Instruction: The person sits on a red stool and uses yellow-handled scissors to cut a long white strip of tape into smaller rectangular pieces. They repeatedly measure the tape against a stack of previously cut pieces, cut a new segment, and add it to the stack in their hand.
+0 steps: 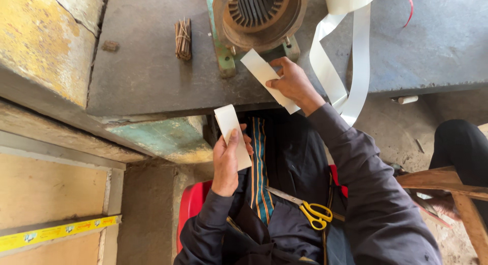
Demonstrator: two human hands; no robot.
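My left hand (227, 161) holds a small stack of white paper strips (230, 128) upright over my lap. My right hand (292, 82) grips one white paper strip (262, 71) at the edge of the grey workbench (147, 67), just below a rusty motor stator (259, 13) with slotted teeth on a green base. A long white paper ribbon (356, 56) hangs from the bench beside my right forearm. Scissors with yellow handles (310, 209) lie on my lap.
A small bundle of thin brown sticks (183, 39) rests on the bench left of the stator. A red stool (190, 204) is under me. Another person's dark-clad leg (460, 143) and a wooden frame (447, 186) are at the right. A yellow level (56, 233) lies lower left.
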